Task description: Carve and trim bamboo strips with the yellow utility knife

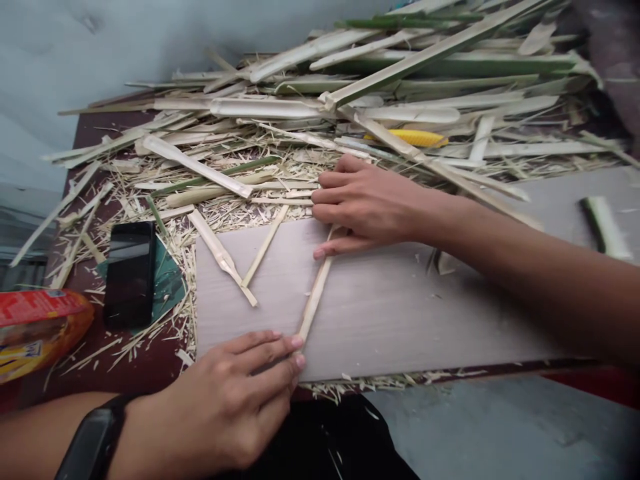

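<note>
A thin bamboo strip (316, 293) lies slanting across the grey board (400, 313). My left hand (245, 387), with a dark band on its wrist, has its fingers closed on the strip's near end. Over the far end is my right hand (367, 200), its thumb beside the strip and its fingers reaching to the shavings at the board's back edge; whether it grips anything is hidden. Left of the strip, a notched bamboo piece (220, 250) and a thinner stick (265, 247) meet in a V on the board.
Split bamboo pieces (270, 108) and shavings are heaped along the back, with a yellow-handled tool (413, 137) among them. At left are a black phone (130, 273) on a green sheet and a red-and-orange packet (40, 333). A short bamboo piece (610, 227) lies at right.
</note>
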The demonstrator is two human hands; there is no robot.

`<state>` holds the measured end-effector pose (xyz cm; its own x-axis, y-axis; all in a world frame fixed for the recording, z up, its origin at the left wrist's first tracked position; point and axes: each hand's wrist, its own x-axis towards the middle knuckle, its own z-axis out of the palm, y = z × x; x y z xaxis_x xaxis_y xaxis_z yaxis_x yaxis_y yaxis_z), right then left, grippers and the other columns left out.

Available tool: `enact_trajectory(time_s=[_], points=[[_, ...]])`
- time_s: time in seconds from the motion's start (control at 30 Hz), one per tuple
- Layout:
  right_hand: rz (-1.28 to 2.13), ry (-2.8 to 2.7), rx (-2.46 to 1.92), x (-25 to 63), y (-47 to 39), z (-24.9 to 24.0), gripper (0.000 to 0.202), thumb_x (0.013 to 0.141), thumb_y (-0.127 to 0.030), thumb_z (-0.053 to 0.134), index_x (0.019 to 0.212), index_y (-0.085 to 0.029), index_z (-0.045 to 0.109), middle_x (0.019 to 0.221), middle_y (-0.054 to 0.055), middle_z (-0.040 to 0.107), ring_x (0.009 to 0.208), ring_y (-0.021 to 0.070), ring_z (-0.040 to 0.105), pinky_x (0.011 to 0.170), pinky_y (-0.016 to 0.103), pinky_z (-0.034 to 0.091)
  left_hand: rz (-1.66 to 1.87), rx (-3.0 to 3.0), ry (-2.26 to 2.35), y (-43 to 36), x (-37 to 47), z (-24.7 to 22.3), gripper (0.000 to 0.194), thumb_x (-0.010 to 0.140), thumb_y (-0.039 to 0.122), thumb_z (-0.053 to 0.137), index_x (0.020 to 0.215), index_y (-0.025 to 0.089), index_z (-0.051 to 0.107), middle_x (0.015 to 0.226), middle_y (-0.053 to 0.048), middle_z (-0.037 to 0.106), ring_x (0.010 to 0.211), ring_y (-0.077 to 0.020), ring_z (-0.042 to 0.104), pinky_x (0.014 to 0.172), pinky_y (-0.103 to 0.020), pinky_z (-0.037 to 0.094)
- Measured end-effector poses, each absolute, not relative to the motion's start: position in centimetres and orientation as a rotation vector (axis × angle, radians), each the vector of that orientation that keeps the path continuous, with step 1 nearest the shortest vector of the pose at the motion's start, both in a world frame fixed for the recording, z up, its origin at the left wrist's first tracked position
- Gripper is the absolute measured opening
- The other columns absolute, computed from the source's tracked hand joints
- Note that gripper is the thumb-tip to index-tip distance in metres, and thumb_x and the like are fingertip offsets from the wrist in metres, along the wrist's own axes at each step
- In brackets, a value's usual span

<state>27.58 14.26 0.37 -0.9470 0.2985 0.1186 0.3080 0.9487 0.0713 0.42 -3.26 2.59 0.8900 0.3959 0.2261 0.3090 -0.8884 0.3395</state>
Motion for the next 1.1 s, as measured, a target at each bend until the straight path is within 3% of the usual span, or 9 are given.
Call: enact_trajectory(time_s=[0.1,0.33,0.57,0.83,1.1], points=[[-0.113,-2.993,-0.441,27.3,14.3,0.4,0.061,0.102,-0.068,0.03,0.074,-0.019,0.053,0.073,0.002,0.057,0.073,0.0164,0.048,0.079,0.04,0.039,0.46,2.738,0.557,-3.2,0.3,2.8,0.022,0.104,0.025,0.056,0.107,0.012,0.074,0.116,-0.003,0.077,0.114,-0.0215,0.072,0.104,-0.036,0.06],[-0.126,-2.988,-0.588,27.2,13.8,2.5,0.069,0.098,-0.074,0.033,0.071,-0.016,0.058,0.062,0.001,0.052,0.056,0.0092,0.037,0.06,0.034,0.032,0.489,2.708,0.587,-3.5,-0.3,3.2,0.027,0.104,0.01,0.047,0.106,0.009,0.074,0.116,-0.007,0.077,0.118,-0.0206,0.071,0.099,-0.031,0.063],[-0.229,-2.917,-0.653,27.7,12.4,4.4,0.074,0.093,-0.08,0.032,0.063,-0.017,0.056,0.053,-0.001,0.043,0.05,0.0083,0.034,0.055,0.03,0.028,0.518,2.621,0.541,-3.7,-1.1,3.0,0.029,0.104,0.007,0.043,0.106,0.005,0.072,0.121,-0.012,0.075,0.132,-0.0199,0.062,0.111,-0.028,0.055],[-0.165,-2.907,-0.98,28.1,12.1,4.0,0.074,0.088,-0.082,0.035,0.054,-0.017,0.049,0.051,0.0,0.046,0.05,0.0086,0.027,0.057,0.029,0.015,0.639,2.494,0.658,-3.7,-1.2,2.3,0.012,0.094,0.01,0.066,0.104,0.005,0.071,0.111,-0.015,0.074,0.13,-0.027,0.061,0.104,-0.039,0.061],[-0.202,-2.858,-1.459,27.2,10.3,3.7,0.074,0.094,-0.078,0.03,0.06,-0.017,0.056,0.062,0.004,0.059,0.053,0.0112,0.028,0.055,0.028,0.012,0.755,2.76,1.051,-1.8,0.3,3.8,0.035,0.088,0.011,0.076,0.12,0.003,0.065,0.122,-0.021,0.066,0.12,-0.0299,0.065,0.095,-0.043,0.062]])
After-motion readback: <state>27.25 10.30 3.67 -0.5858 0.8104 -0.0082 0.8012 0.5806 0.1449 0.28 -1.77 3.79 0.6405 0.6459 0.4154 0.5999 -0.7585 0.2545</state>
